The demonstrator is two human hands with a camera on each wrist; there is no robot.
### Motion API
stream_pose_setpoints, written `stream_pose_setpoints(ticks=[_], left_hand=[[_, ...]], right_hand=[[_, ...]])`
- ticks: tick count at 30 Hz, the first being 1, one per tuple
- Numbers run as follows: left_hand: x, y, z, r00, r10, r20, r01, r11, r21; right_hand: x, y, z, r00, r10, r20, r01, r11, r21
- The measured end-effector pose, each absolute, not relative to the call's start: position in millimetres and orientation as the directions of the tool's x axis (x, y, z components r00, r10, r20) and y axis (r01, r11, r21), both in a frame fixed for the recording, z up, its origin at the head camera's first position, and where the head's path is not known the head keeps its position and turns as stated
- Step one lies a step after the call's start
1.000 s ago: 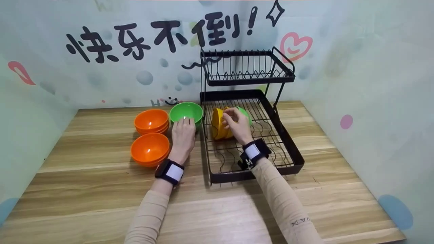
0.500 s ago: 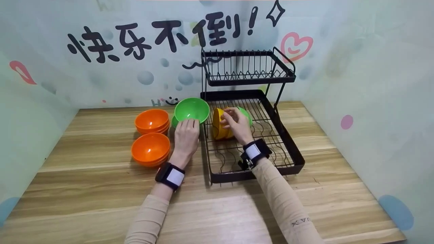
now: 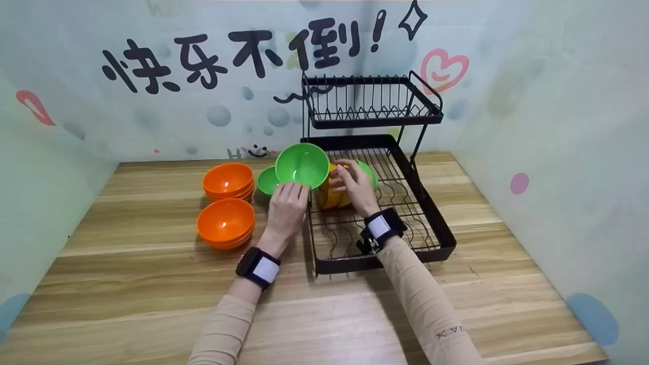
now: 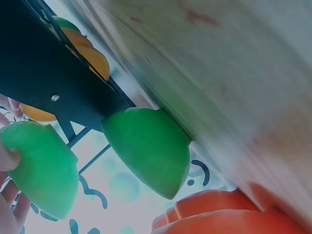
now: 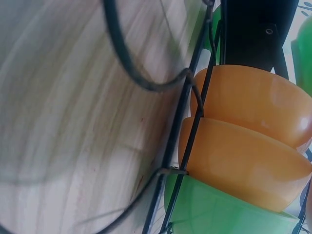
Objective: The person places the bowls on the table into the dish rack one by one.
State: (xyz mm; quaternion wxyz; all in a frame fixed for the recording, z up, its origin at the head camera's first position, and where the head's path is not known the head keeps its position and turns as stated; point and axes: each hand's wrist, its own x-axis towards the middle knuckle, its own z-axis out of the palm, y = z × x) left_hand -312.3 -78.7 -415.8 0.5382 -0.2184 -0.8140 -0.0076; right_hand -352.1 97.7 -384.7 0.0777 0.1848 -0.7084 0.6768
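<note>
Green bowl point(image 3: 302, 165) sits in your left hand point(image 3: 287, 207), lifted off the table and tilted so its opening faces you, right above the left edge of the rack point(image 3: 431, 223). Your fingers curl round its lower rim, pinching it; the left wrist view shows the same bowl point(image 4: 41, 170) held at the lower left with fingertips point(image 4: 9, 158) on it. Below and just left of it a second green bowl point(image 3: 267, 180) rests on the table point(image 3: 127, 284), seen in the left wrist view as the bowl point(image 4: 146, 148) next to the rack's dark frame. Your right hand point(image 3: 356, 186) rests on the yellow bowls point(image 3: 332, 198) standing on edge in the rack's lower tier, fingers bent over their rims, with another green bowl point(image 3: 369, 172) just behind them. In the right wrist view two yellow bowls point(image 5: 243, 146) nest together against the wires, a green one point(image 5: 214, 209) touching them below. Whether your right fingers truly clamp the yellow bowls or only lie on them, you cannot tell from these views. Two stacks of orange bowls point(image 3: 227, 223) stand on the table to the left, well apart from the rack. The upper tier point(image 3: 372, 119) holds nothing you can see.
</note>
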Motion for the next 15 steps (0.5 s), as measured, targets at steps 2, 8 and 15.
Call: stream_pose_setpoints(ticks=[2,8,15], left_hand=[[-312.8,-77.5,-416.2,-0.296,0.356,0.886,0.379,0.896,-0.233],[-313.2,-74.7,-416.1,-0.242,0.372,0.896,0.407,0.877,-0.254],[-311.0,-70.5,-413.3,-0.216,0.394,0.893,0.436,0.858,-0.273]], right_hand=[[-352.3,97.5,-384.6,-0.920,-0.156,0.359,-0.365,0.013,-0.931],[-353.4,98.0,-385.1,-0.918,-0.163,0.362,-0.366,-0.004,-0.931],[-353.6,99.2,-386.2,-0.917,-0.156,0.367,-0.371,-0.006,-0.929]])
